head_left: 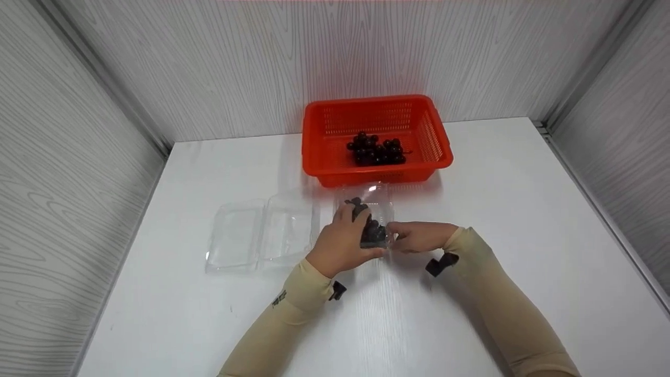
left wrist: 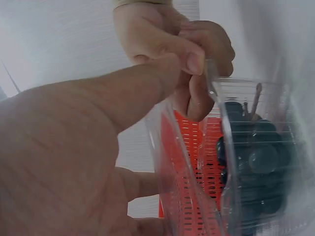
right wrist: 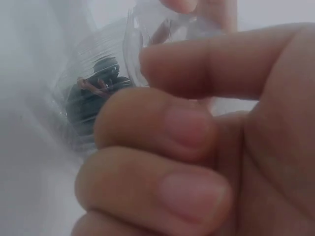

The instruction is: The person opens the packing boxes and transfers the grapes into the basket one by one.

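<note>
A clear plastic clamshell box [head_left: 386, 205] stands before the red basket, with dark grapes [head_left: 373, 234] inside. My left hand [head_left: 343, 242] lies over the box's lid, fingers spread and fairly straight, thumb reaching along the near edge. In the left wrist view the lid stands at an angle to the base, a gap between them. My right hand [head_left: 421, 238] pinches the rim at the right side, its other fingers curled, as the right wrist view shows. Beside that thumb and index finger, the grapes and a brown stem [right wrist: 91, 86] show through the ribbed wall.
Behind the box, the red basket [head_left: 377, 172] holds more dark grapes [head_left: 374, 152]. To the left, another clear clamshell box [head_left: 235, 235] lies unfolded on the white table [head_left: 178, 314]. Pale wood-grain panels [head_left: 220, 63] rise at the back and sides.
</note>
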`<state>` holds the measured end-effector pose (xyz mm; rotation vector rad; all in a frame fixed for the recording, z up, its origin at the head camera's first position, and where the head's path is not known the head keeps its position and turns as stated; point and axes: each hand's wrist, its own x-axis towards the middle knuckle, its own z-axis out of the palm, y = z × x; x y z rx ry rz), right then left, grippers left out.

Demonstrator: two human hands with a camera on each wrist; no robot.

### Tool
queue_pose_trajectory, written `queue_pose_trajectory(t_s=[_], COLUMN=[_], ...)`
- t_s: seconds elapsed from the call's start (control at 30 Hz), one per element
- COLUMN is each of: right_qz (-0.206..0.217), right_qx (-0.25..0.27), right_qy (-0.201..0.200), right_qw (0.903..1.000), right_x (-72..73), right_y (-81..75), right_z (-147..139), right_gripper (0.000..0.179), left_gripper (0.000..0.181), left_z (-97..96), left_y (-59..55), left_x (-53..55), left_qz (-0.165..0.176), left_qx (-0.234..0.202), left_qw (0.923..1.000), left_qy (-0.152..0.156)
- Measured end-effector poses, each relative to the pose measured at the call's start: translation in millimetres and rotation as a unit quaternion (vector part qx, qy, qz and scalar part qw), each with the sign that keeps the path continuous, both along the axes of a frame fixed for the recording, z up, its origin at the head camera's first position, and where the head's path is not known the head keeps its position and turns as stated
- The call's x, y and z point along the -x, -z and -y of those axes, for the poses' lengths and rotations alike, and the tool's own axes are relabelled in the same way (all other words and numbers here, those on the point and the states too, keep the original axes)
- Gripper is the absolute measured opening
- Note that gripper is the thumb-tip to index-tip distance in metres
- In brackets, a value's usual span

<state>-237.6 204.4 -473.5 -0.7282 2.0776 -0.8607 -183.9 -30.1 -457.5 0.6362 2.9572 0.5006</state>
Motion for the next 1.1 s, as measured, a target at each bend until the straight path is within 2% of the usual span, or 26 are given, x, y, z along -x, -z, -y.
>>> queue_pose_trajectory(t_s=[0.13, 0.4, 0.53, 0.77, 0.9, 1.1], right_qz=[-0.005, -0.029, -0.06, -0.109, -0.121, -0.143], right_qx=[0.002, -0.009, -0.006, -0.009, -0.005, -0.002], right_qy=[0.004, 0.022, 0.023, 0.036, 0.041, 0.052], right_qw=[1.0, 0.9993, 0.9979, 0.9933, 0.9917, 0.9884], right_x=[0.0, -2.1, -4.2, -6.3, -5.7, -4.8], right_y=[-0.9, -1.5, -5.1, -10.6, -11.8, -13.0], right_z=[0, 1, 2, 2, 3, 4], right_gripper=[0.029, 0.018, 0.013, 0.015, 0.013, 0.013], left_gripper=[0.097, 0.094, 0.093, 0.096, 0.095, 0.093], left_z=[0.1, 1.6, 1.2, -0.2, -1.4, -2.6], left_y=[1.5, 1.0, -0.7, -1.7, -2.5, -1.7], left_x=[0.7, 0.4, 1.3, 2.6, 3.7, 5.4], left_qz=[-0.016, -0.027, -0.027, -0.032, -0.023, -0.007], left_qx=[0.01, -0.008, -0.002, -0.025, -0.027, -0.002], left_qw=[0.9998, 0.9996, 0.9996, 0.999, 0.9993, 0.9999], left_qy=[0.001, 0.006, 0.01, 0.018, 0.015, 0.014])
